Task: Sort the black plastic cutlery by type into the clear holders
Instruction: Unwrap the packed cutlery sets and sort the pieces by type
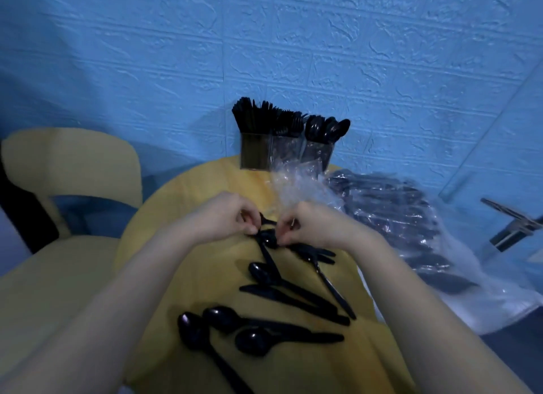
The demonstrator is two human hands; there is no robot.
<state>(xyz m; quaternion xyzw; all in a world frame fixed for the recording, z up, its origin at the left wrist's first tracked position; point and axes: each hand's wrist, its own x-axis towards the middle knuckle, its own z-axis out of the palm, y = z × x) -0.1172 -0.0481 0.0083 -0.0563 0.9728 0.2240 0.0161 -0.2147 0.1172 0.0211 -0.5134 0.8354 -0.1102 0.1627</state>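
Black plastic cutlery lies loose on the round yellow table (182, 205): three spoons (223, 326) near me, knives (293, 299) and another spoon (260, 271) in the middle. My left hand (226, 214) and my right hand (308, 223) meet over the far end of the pile, each pinching a black piece (269, 239) with curled fingers. Which type each piece is stays unclear. Three clear holders (255, 152) stand at the table's far edge against the wall, filled with knives, forks and spoons from left to right.
A crumpled clear plastic wrapper (296, 185) lies between my hands and the holders. To the right sits a big plastic bag (411, 232) of more black cutlery. A pale yellow chair (73, 164) stands at the left. A blue textured wall is behind.
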